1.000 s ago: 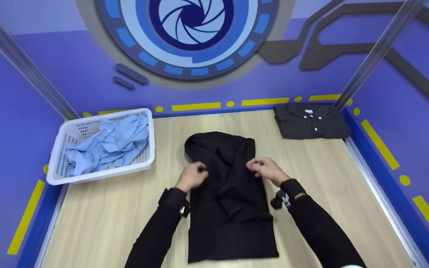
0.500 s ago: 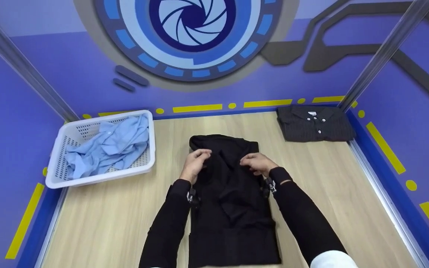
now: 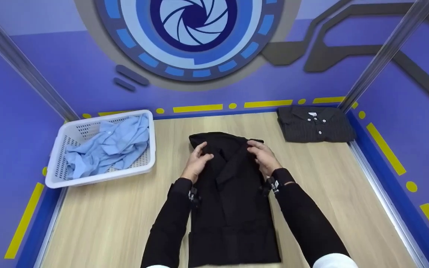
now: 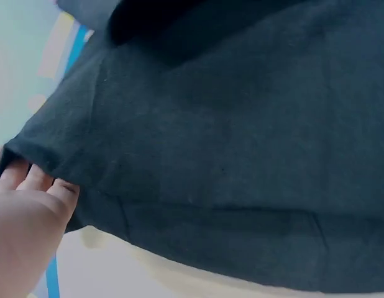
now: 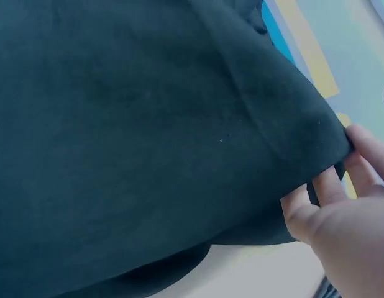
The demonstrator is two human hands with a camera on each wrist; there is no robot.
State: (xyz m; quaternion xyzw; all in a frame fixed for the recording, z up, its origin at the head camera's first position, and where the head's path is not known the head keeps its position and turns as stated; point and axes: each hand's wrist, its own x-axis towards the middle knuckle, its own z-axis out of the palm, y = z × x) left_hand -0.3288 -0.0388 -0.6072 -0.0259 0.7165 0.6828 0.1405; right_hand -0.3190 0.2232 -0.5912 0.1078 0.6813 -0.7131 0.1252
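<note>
Black garment (image 3: 233,208) lies to the right of the white basket (image 3: 102,178), not touching it. Left hand (image 3: 196,162) on the garment's basket-side edge, right hand (image 3: 265,156) on the edge away from the basket; each has thumb and index apart, lower fingers tucked under cloth, no pinch visible. Risk: cloth likely slides off such loose fingers; uneven lift could skew the upper folds. Long axis runs front to back; flared end level with basket, pointing rearward; banded end nearer than basket.
</note>
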